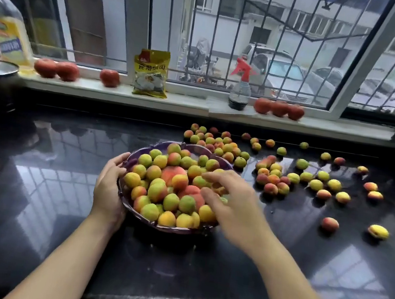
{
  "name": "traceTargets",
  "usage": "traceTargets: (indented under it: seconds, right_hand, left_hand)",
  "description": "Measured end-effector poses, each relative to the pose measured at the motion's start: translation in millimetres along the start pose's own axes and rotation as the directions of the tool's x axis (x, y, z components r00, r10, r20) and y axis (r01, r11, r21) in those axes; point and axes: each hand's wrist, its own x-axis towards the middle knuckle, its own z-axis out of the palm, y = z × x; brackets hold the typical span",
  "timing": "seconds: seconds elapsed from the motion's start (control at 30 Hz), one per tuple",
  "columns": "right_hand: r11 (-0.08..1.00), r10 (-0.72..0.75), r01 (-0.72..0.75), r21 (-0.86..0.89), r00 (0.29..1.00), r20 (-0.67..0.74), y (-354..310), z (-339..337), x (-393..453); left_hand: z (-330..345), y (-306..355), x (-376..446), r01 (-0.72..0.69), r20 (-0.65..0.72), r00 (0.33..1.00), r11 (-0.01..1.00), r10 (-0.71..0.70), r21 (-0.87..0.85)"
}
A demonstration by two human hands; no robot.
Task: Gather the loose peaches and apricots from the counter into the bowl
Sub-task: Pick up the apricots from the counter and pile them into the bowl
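The purple bowl [132, 158], heaped with fruit, is steadied at its rim by the left hand [108, 185]. The right hand [229, 201] is spread above the pile, its fingers [209, 176] relaxed; whether anything is held cannot be told. Fruit should be released low, since loose apricots [315, 185] remain scattered on the table [201, 262].

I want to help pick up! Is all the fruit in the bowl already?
No, the bowl is heaped, but lots of loose fruit still lies scattered on the dark counter to its right.
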Motion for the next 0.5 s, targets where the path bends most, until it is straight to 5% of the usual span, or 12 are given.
traceTargets:
  seconds: [0.07, 0.17, 0.3, 0.43, 0.5]
  right_hand:
    - [0.999, 0.046, -0.047, 0.005, 0.956, -0.289, 29.1, -9.5, -12.3]
    - [0.942, 0.145, -0.273, -0.194, 0.855, -0.498, 92.4, -26.5, -32.3]
    - [0.708, 0.266, -0.539, -0.456, 0.802, -0.534, 156.9, -57.1, -52.9]
    - [0.559, 0.517, -0.687, -0.465, 0.727, -0.452, 186.2, -75.2, -55.1]
    - [0.57, 0.592, -0.72, -0.397, 0.694, -0.409, 189.9, -75.0, -54.2]
  left_hand:
    - [3.8, -0.7, -4.0, 0.0, -0.001, 1.0, 1.0, 0.0, -0.006]
    - [8.1, -0.2, -8.9, 0.008, 0.012, 1.0, 1.0, -0.008, -0.005]
    - [8.6, -0.7, -10.5, 0.035, 0.049, 0.998, 0.999, -0.036, 0.027]
    - [8.6, 2.3, -12.5, 0.029, 0.054, 0.998, 0.998, -0.032, 0.062]
    - [8.5, 4.4, -14.0, 0.02, 0.051, 0.998, 0.997, -0.024, 0.069]
